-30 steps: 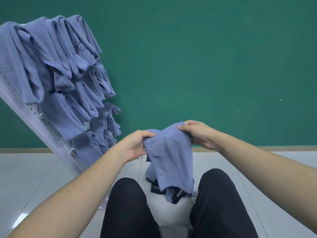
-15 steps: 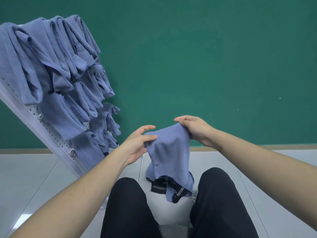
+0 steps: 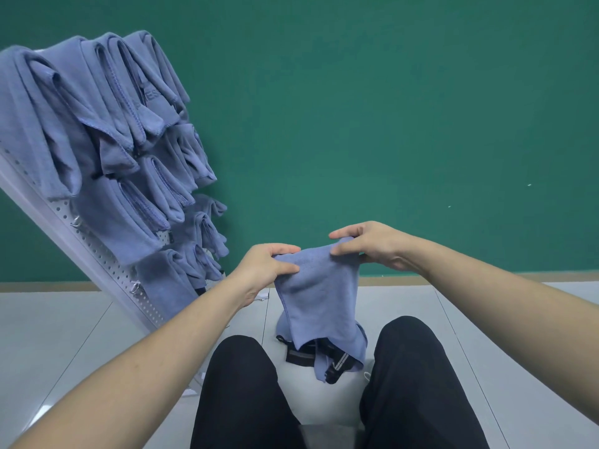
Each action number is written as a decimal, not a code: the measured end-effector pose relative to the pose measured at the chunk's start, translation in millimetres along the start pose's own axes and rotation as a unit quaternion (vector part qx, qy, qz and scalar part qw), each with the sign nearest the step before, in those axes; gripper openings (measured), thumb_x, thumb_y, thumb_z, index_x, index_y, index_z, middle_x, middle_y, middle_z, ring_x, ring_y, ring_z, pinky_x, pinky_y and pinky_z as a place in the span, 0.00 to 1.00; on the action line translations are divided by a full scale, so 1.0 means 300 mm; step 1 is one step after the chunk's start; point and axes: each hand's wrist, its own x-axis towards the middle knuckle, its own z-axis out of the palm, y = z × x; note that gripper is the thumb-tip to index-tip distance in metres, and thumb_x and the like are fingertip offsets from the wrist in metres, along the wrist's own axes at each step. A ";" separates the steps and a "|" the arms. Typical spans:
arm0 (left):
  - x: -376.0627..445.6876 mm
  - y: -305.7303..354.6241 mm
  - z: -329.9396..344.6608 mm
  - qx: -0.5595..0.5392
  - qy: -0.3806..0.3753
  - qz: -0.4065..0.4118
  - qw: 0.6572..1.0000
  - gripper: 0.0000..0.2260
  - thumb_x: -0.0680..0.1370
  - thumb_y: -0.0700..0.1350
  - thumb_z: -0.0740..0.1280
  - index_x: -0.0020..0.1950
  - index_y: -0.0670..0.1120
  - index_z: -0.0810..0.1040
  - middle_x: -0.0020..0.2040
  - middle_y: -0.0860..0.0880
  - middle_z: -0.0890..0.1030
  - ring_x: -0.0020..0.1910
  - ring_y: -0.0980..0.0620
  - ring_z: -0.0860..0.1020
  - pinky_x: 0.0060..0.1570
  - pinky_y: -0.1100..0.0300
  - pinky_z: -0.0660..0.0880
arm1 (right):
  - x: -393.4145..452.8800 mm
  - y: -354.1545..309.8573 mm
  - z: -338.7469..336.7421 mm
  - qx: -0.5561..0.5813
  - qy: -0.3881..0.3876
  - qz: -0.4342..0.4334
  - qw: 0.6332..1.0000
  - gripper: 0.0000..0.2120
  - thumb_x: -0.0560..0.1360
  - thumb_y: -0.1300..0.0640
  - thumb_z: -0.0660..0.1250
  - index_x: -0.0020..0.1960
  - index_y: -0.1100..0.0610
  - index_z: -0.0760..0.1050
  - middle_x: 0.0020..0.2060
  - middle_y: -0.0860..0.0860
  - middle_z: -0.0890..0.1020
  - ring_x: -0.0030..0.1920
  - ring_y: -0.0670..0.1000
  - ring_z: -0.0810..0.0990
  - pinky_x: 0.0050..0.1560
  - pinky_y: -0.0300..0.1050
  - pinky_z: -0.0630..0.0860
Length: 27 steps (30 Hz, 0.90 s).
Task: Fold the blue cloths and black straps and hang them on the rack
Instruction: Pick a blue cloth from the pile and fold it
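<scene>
Blue cloth (image 3: 319, 296): soft, matte, faintly creased, draped with its long axis vertical, lower end pointing toward 6 o'clock above the grey floor (image 3: 64, 335). The left hand (image 3: 262, 267) pinches its upper edge at 9 o'clock; the right hand (image 3: 369, 244) pinches at 1 o'clock. Black straps (image 3: 327, 361) lie beneath. Folded cloths (image 3: 97, 140) hang on the pegboard rack (image 3: 97, 254) at 10 o'clock.
</scene>
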 end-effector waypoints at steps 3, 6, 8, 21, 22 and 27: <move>-0.006 0.007 0.006 0.067 0.016 0.026 0.997 0.15 0.72 0.37 0.75 0.56 0.52 0.84 0.51 0.55 0.85 0.50 0.58 0.81 0.49 0.69 0.75 | 0.006 0.004 0.004 -0.110 -0.007 -0.023 0.994 0.26 0.71 0.60 0.76 0.68 0.53 0.76 0.59 0.48 0.81 0.59 0.48 0.80 0.62 0.41 0.76; -0.004 0.012 0.001 0.094 0.017 0.029 0.995 0.15 0.73 0.37 0.75 0.57 0.50 0.84 0.51 0.55 0.85 0.47 0.59 0.81 0.46 0.70 0.73 | 0.007 0.008 0.007 -0.167 0.006 -0.041 0.985 0.20 0.72 0.63 0.74 0.62 0.53 0.80 0.54 0.48 0.83 0.55 0.48 0.81 0.59 0.40 0.76; -0.001 0.012 -0.002 0.110 0.020 0.031 0.993 0.16 0.73 0.38 0.74 0.59 0.50 0.84 0.52 0.55 0.84 0.48 0.59 0.80 0.47 0.69 0.73 | 0.006 0.009 0.006 -0.174 -0.002 -0.042 0.984 0.15 0.72 0.64 0.73 0.56 0.51 0.82 0.51 0.48 0.85 0.51 0.48 0.81 0.56 0.40 0.78; -0.012 -0.019 -0.005 0.160 0.037 0.078 0.983 0.02 0.78 0.47 0.70 0.48 0.50 0.81 0.59 0.57 0.73 0.59 0.57 0.73 0.57 0.62 0.67 | 0.004 0.058 -0.005 -0.152 0.053 -0.084 0.983 0.05 0.79 0.52 0.68 0.50 0.54 0.78 0.47 0.46 0.79 0.49 0.47 0.76 0.50 0.39 0.72; -0.015 -0.017 -0.005 0.131 0.036 0.079 0.988 0.03 0.78 0.48 0.70 0.49 0.50 0.81 0.59 0.58 0.76 0.59 0.57 0.75 0.56 0.62 0.68 | 0.006 0.066 -0.001 -0.114 0.056 -0.074 0.989 0.05 0.80 0.51 0.66 0.50 0.53 0.76 0.48 0.47 0.79 0.50 0.48 0.76 0.53 0.41 0.72; -0.034 0.010 0.016 -0.025 0.088 0.080 0.993 0.04 0.79 0.50 0.69 0.48 0.51 0.79 0.43 0.56 0.81 0.42 0.57 0.75 0.42 0.63 0.70 | 0.010 0.057 0.054 0.019 0.115 -0.073 0.990 0.10 0.81 0.48 0.62 0.52 0.54 0.74 0.51 0.47 0.80 0.54 0.48 0.77 0.62 0.48 0.74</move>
